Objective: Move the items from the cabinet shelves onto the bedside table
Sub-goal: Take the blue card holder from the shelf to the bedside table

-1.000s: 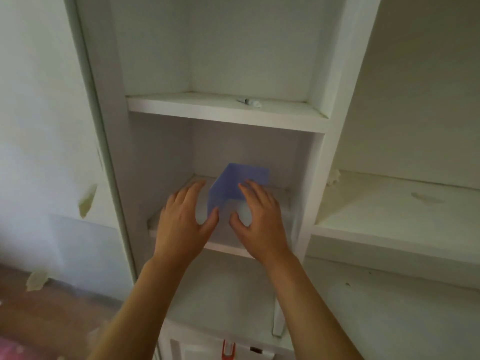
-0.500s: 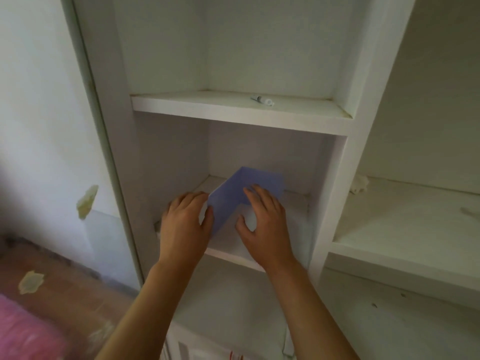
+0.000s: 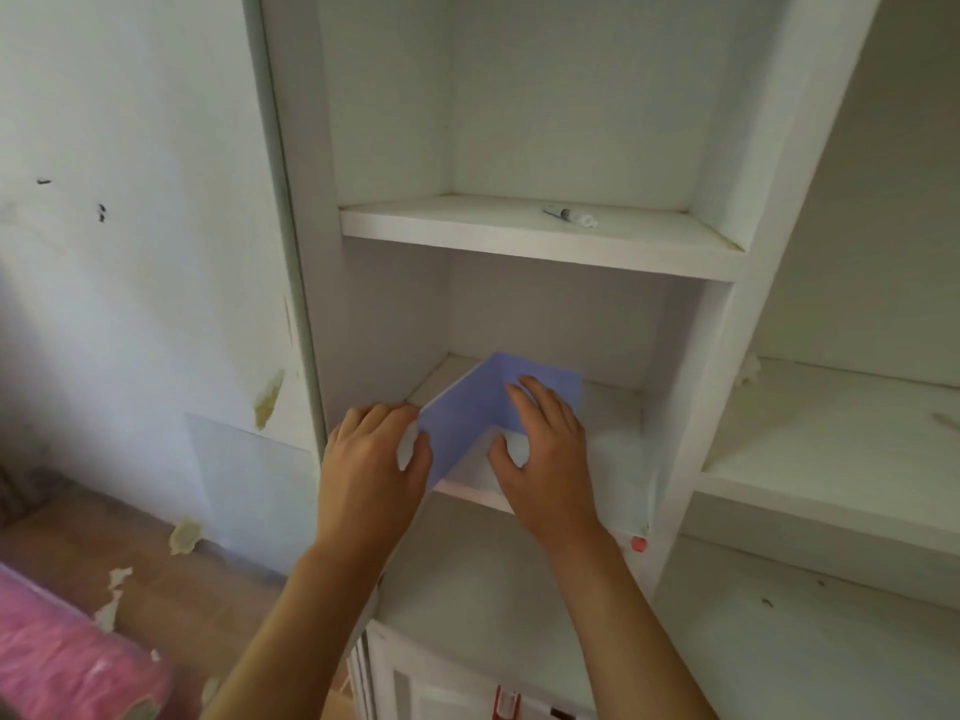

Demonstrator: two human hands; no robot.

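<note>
Both hands had closed in on the purple folded card (image 3: pixel 467 423) standing on the lower shelf (image 3: pixel 613 449) of the white cabinet (image 3: pixel 727 356). A second before they had hovered spread on either side of it, thumbs nearly meeting in front; now the left hand (image 3: pixel 371 459) held the card's near left panel, thumb on its inner face and fingers curled behind, while the right hand (image 3: pixel 545 449) lay on the far right panel with fingers over the purple face and the thumb bent toward a pale patch at its foot. Whether the right hand truly pinched the panel could not be told. The card remained on the shelf, open like a tent toward the near side, and seemed drawn slightly toward the front edge. That suggested the grasp was made and the lift out was next. A small pen-like item (image 3: pixel 569 216) lay untouched on the upper shelf (image 3: pixel 467 226), so more remained to carry. The bedside table was not in view.
</note>
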